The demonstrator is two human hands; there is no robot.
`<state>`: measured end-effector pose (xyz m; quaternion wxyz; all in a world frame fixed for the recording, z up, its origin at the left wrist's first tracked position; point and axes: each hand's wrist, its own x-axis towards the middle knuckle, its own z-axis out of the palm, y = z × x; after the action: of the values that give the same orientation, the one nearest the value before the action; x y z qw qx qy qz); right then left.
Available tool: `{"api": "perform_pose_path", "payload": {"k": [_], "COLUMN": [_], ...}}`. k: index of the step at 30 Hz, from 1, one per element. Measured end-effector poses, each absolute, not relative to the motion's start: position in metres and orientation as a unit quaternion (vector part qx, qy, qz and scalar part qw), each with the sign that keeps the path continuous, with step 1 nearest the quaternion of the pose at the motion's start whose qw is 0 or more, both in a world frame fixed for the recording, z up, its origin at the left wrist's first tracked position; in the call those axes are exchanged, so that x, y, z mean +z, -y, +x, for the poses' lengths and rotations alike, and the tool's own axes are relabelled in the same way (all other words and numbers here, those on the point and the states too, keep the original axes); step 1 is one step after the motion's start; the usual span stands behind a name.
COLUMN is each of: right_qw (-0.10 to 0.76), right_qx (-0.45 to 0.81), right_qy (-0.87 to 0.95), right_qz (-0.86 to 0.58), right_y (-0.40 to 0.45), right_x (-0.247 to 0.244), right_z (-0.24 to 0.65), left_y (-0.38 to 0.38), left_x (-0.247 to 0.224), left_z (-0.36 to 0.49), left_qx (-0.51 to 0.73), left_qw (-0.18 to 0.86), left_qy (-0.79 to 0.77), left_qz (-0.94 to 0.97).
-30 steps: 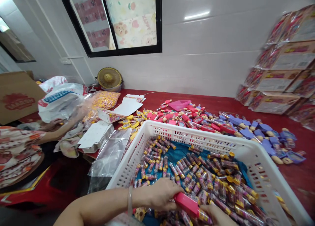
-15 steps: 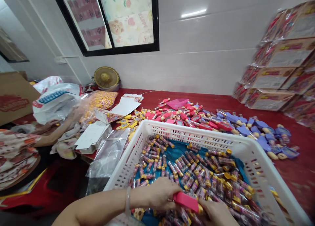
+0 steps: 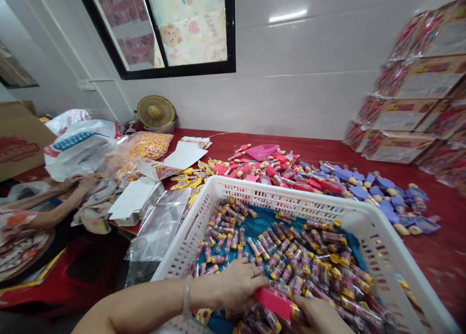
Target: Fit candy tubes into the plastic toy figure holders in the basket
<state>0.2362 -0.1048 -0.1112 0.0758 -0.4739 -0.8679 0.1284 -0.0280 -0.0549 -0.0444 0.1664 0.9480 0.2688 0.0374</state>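
Fingers (image 3: 251,275) either side of pink tube (image 3: 273,303), white plastic basket (image 3: 255,191) below

Bright, even indoor light fills the view, and one white streak of glare from a lamp lies on the glossy tile wall (image 3: 291,42). Shadows are soft, darkest below the edge of the red worktop (image 3: 437,246). Wide-angle distortion leans the black window frame (image 3: 230,28) and stretches the white plastic crate (image 3: 262,194) toward the edges, while the shrink-wrapped cartons (image 3: 404,115) at right look slightly smeared.
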Motion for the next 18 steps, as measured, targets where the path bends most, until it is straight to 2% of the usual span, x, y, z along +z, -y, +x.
{"api": "perform_pose_path", "payload": {"k": [2, 3, 7, 9, 11, 14, 15, 16, 18], "right_qw": [0.101, 0.134, 0.253, 0.26, 0.233, 0.161, 0.145, 0.142, 0.166], "right_qx": [0.089, 0.039, -0.137, -0.142, -0.111, -0.059, -0.049, -0.048, -0.07], "right_qy": [0.873, 0.877, 0.86, 0.864, 0.88, 0.895, 0.895, 0.895, 0.89], "right_qz": [-0.469, -0.46, -0.422, -0.407, -0.398, -0.412, -0.419, -0.42, -0.419], "right_y": [0.101, 0.098, 0.087, 0.087, 0.091, 0.097, 0.098, 0.097, 0.094], "right_x": [-0.107, -0.103, -0.09, -0.092, -0.1, -0.114, -0.117, -0.117, -0.114], "right_z": [0.236, 0.237, 0.237, 0.238, 0.24, 0.245, 0.246, 0.247, 0.246], "left_y": [0.053, 0.051, 0.044, 0.045, 0.047, 0.051, 0.051, 0.05, 0.048], "left_x": [-0.043, -0.042, -0.042, -0.045, -0.048, -0.046, -0.044, -0.042, -0.036], "left_z": [-0.028, -0.028, -0.032, -0.033, -0.034, -0.033, -0.032, -0.031, -0.03], "left_qx": [0.046, 0.038, -0.057, -0.081, -0.045, 0.021, 0.029, 0.026, -0.002], "left_qw": [0.181, 0.229, 0.561, 0.631, 0.562, 0.356, 0.322, 0.323, 0.421], "left_qy": [-0.289, -0.311, -0.369, -0.36, -0.355, -0.317, -0.31, -0.315, -0.356], "left_qz": [0.939, 0.921, 0.739, 0.683, 0.746, 0.879, 0.894, 0.892, 0.834]}}
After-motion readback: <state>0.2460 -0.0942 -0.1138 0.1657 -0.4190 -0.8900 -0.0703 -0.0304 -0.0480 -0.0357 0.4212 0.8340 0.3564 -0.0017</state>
